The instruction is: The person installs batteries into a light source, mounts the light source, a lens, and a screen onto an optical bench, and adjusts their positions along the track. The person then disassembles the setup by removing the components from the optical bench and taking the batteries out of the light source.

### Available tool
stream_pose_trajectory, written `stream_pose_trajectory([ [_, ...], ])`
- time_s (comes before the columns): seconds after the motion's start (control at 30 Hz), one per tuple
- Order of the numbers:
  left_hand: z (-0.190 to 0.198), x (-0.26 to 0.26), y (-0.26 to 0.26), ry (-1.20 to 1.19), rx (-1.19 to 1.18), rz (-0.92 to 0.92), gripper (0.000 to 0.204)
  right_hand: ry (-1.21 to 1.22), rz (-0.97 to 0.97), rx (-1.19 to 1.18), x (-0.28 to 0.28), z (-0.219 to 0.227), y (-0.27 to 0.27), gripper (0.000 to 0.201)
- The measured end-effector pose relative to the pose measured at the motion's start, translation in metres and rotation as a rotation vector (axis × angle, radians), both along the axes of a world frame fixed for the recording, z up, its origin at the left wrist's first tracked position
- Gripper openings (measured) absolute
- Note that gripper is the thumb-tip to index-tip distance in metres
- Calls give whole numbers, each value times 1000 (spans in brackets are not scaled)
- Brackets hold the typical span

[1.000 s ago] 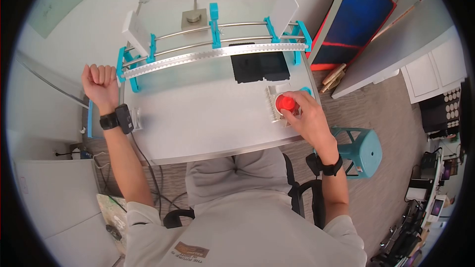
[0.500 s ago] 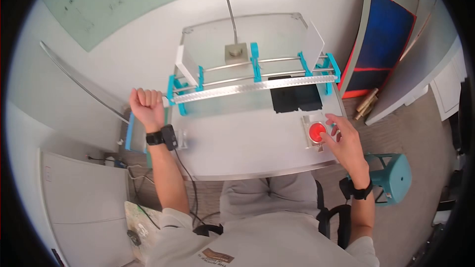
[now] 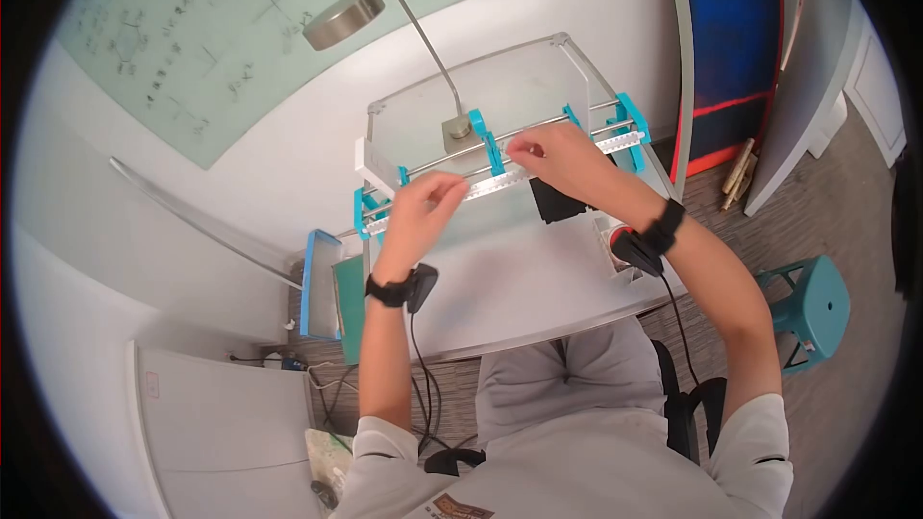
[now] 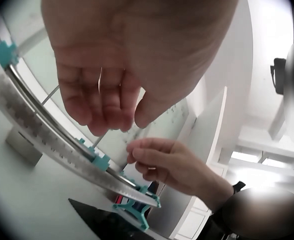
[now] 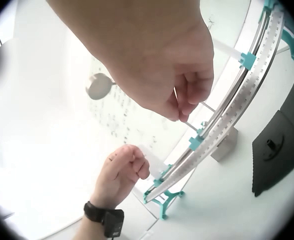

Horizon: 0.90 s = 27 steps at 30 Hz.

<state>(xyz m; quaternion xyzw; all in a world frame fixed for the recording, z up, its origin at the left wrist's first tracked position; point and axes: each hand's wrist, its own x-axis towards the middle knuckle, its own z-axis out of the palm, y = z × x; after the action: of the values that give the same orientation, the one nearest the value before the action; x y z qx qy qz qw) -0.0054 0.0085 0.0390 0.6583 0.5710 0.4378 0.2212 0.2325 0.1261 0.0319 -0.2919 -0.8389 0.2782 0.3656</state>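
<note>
My left hand (image 3: 421, 216) hovers over the left part of a rail stand with a ruler strip (image 3: 495, 183) along its front. Its fingers (image 4: 112, 107) are loosely bent, thumb apart, with nothing visible in them. Close to the stand's middle teal holder (image 3: 486, 146) is my right hand (image 3: 567, 163). Its thumb and fingertips come together, and nothing shows between them in the right wrist view. White panels (image 3: 373, 165) stand upright at both ends of the rails. A red round piece (image 3: 618, 235) lies below my right wrist, partly hidden by the wrist camera.
Behind the stand rises a desk lamp (image 3: 346, 19) on a square base (image 3: 457, 132). Black flat pieces (image 3: 555, 204) lie under the ruler's right part. Beside the table are a blue box (image 3: 320, 284), a green board (image 3: 350, 308) and a teal stool (image 3: 817, 308).
My right hand has let go of the red round piece and moved left and up to the stand's middle. My left hand has come from the stand's left end inward, its fist loosened.
</note>
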Motion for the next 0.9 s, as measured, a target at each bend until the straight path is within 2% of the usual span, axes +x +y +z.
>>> stream_pose_trajectory([
  [0.07, -6, 13, 18, 136, 108, -16, 22, -39, -21, 75, -12, -4, 13, 18],
  [0.2, -10, 22, 40, 97, 85, 46, 20, -94, -99, 249, -23, -16, 32, 19],
  [0.27, -8, 23, 50, 202, 167, 77, 26, -115, -71, 244, -24, -17, 36, 19],
  [0.4, -12, 19, 68, 221, 150, 44, 26, -165, 14, 142, -28, -15, 41, 18],
  [0.47, -19, 16, 76, 61, 61, -8, 23, -147, 19, 150, -29, -18, 45, 17],
  [0.57, -33, 12, 85, 2, 25, 45, 21, -129, 32, 155, -31, -20, 48, 17],
  [0.67, -25, 17, 79, 81, 39, 68, 21, -137, 44, 154, -32, -21, 49, 15],
  [0.9, -22, 23, 76, -32, 106, 72, 16, -253, 31, 165, -31, -11, 47, 19],
])
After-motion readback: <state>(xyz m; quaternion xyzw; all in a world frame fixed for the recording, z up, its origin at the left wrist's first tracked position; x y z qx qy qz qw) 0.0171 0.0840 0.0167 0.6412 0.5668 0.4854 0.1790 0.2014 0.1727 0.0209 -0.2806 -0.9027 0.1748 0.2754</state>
